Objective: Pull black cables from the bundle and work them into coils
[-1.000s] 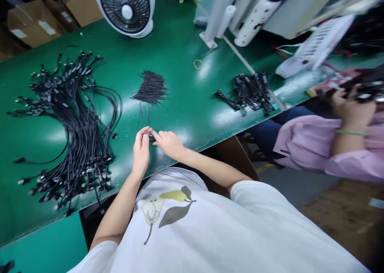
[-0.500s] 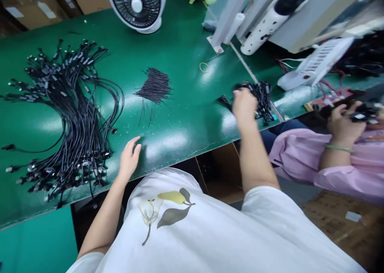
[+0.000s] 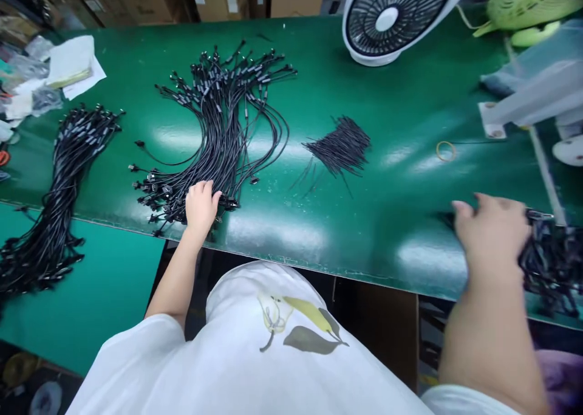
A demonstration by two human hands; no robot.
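Note:
My left hand [image 3: 200, 203] rests on the near end of a fanned bundle of black cables [image 3: 223, 120] on the green table [image 3: 396, 129], fingers curled down onto the connector ends. My right hand [image 3: 494, 229] hovers at the right, blurred, fingers bent, just left of a dark heap of coiled cables [image 3: 553, 263]; whether it holds anything is unclear. A small pile of thin black ties [image 3: 341, 147] lies between the two hands, farther back.
A second cable bundle [image 3: 59, 184] spans the seam to a lower teal table at the left. A white desk fan [image 3: 392, 14] stands at the back. A yellow rubber band [image 3: 445, 151], white bracket [image 3: 523, 102] and papers [image 3: 73, 65] lie around.
The view has swung left. My left hand moved from the bare table edge onto the cable bundle's near end. My right hand drew back slightly from the coiled heap.

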